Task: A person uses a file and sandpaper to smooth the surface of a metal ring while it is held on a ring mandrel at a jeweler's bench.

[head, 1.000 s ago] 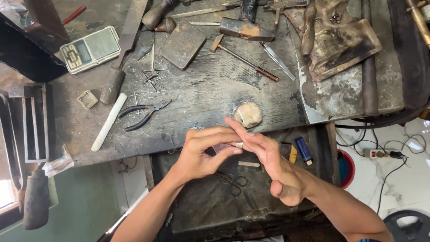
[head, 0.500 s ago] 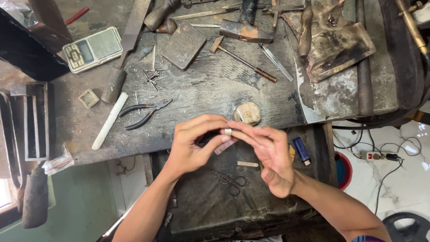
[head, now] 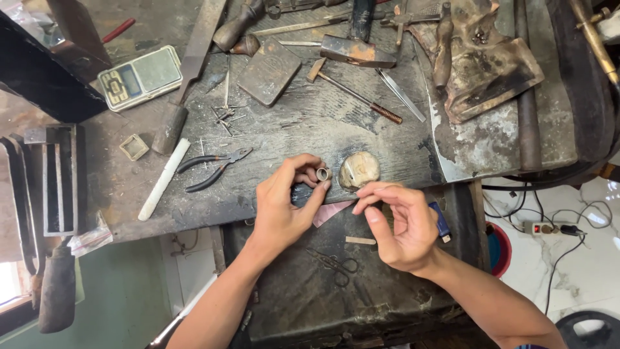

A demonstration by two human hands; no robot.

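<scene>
My left hand (head: 284, 203) pinches a small metal ring (head: 323, 173) between thumb and fingertips, at the front edge of the dark wooden workbench (head: 297, 129). My right hand (head: 397, 223) hovers just to the right and lower, fingers loosely curled, thumb and forefinger near each other with nothing visible in them. A rounded pale wooden block (head: 360, 170) sits on the bench edge right beside the ring. A pink scrap (head: 330, 211) lies under the hands.
Black-handled pliers (head: 213, 168), a white stick (head: 165, 179), a pocket scale (head: 140, 77), a small hammer (head: 354, 90), files and a metal block lie on the bench. Scissors (head: 334, 263) and a blue lighter (head: 440, 220) rest on the lower dark tray.
My hands have separated. The left hand has kept the ring and lifted it toward the bench edge, while the right hand has let go and drawn back to the right.
</scene>
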